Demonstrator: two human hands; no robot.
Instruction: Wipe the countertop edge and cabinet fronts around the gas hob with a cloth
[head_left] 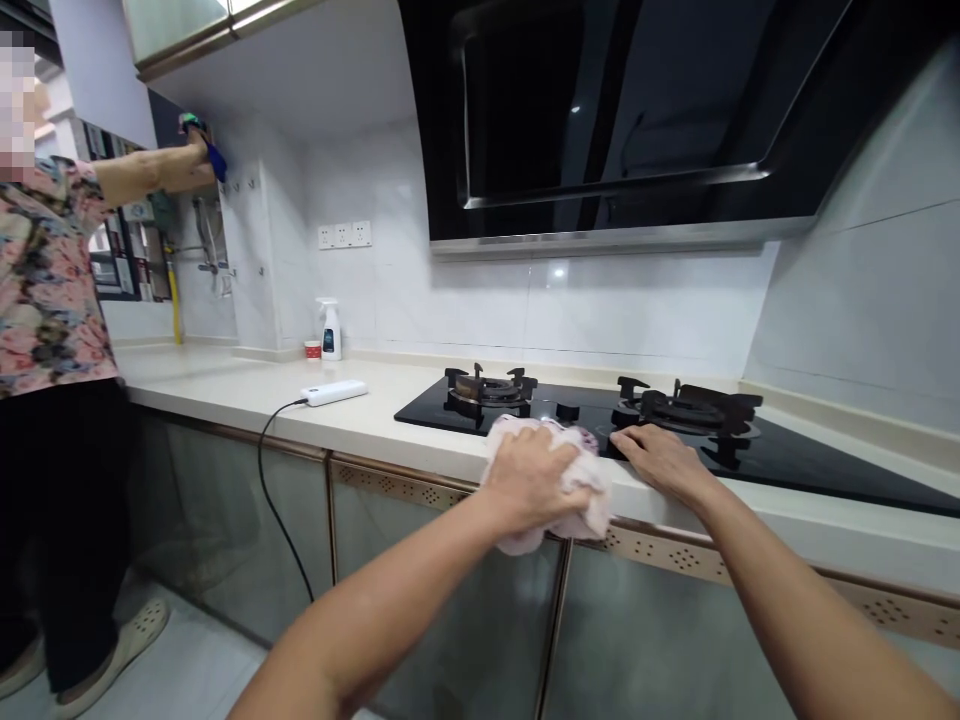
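Note:
My left hand is closed around a pale pink cloth at the front edge of the counter. The cloth is bunched up, and part of it hangs over the edge above the cabinet doors. My right hand lies palm down by the front rim of the black gas cooktop, fingers stretched out and nothing in them. Behind the hands stand the left burner and the right burner with their black pan supports. Between them sits a dark knob.
A black range hood overhangs the cooktop. On the counter lie a white power bank with a trailing cable, a spray bottle and a small red cup. At left another person reaches toward the wall, blue cloth in hand.

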